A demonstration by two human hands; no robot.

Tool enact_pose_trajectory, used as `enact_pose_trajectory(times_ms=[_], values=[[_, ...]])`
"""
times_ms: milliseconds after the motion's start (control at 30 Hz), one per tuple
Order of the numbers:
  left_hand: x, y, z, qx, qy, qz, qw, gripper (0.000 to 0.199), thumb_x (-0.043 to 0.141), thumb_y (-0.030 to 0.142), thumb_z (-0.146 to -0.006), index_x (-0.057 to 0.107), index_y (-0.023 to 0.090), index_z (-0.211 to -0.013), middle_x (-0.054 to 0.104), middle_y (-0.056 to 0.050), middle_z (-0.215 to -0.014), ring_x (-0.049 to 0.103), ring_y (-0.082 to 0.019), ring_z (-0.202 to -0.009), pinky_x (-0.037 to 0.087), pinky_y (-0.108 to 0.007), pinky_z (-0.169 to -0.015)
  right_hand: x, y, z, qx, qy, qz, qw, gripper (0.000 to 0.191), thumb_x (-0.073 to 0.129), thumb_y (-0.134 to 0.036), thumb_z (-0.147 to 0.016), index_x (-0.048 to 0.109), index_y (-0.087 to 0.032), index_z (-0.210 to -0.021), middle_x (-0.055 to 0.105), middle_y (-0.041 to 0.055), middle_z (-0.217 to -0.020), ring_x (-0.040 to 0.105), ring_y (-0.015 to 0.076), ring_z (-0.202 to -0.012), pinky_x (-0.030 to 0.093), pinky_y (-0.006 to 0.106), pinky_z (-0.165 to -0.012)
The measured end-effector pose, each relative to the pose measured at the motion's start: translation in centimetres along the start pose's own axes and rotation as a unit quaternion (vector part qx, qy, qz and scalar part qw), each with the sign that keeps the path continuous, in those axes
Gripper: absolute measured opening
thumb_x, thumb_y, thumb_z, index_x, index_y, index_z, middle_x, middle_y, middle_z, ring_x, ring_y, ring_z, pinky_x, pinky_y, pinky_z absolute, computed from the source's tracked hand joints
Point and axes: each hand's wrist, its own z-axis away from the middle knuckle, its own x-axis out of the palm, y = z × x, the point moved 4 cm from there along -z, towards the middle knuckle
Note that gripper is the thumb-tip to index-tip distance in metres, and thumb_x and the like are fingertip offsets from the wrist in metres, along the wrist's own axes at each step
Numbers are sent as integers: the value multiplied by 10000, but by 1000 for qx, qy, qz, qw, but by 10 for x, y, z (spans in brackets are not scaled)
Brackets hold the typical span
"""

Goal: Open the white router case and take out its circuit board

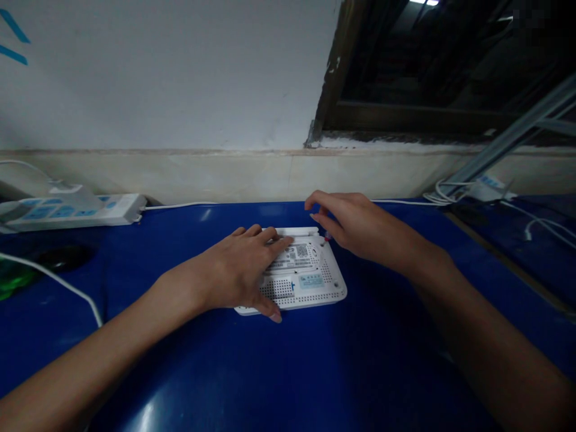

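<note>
A white router-like box [330, 273] lies flat on the blue table, its vented underside with printed labels facing up. My left hand [238, 264] rests across its left part, fingers spread and thumb over the near edge. Over the far right corner of the box, my right hand [346, 222] is closed, fingers bent round a small screwdriver [327, 237]. Only a short reddish piece and the thin tip of the screwdriver show, pointing down at the corner; my fingers hide the rest.
A white power strip [121, 209] with a plug in it stands at the left against the wall. Near it are a dark mouse-like object [65, 257] and a white cable [58, 277]. At the right, a metal post [508, 135] rises beside coiled white cables [443, 193].
</note>
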Motion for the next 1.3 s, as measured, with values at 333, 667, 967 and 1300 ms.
enact_pose_trajectory(times_ms=[333,667,967,1300], values=[[1,1,1,0,-5,11,1000,1224,768,748,-592,189,278,-1562,301,-147,-1586,270,-427,-1443,238,-595,-1174,-4,-4,2,0,-2,10,1000,205,594,-297,-907,660,-219,-1084,715,51,-939,650,201,-821,445,298,-701],[0,2,4,-7,-10,9,1000,1138,731,727,-663,189,284,-1561,280,-142,-1597,269,-436,-1444,245,-604,-1165,-5,-1,2,-25,25,-30,999,482,543,-66,-815,580,-219,-1271,694,64,-1154,635,202,-1011,460,303,-839],[-8,7,6,-10,-20,6,1000,1071,716,693,-709,216,267,-1556,281,-135,-1598,286,-394,-1451,251,-586,-1173,-3,4,-2,1,11,-34,999,240,506,-205,-941,703,-189,-1077,736,55,-897,651,171,-773,440,276,-708],[-9,7,5,-17,-19,-11,1000,1111,739,701,-676,219,268,-1557,287,-148,-1594,301,-416,-1439,277,-599,-1160,-2,2,0,-4,7,-18,1000,207,590,-307,-912,733,-200,-1016,744,55,-909,659,186,-816,448,286,-751]])
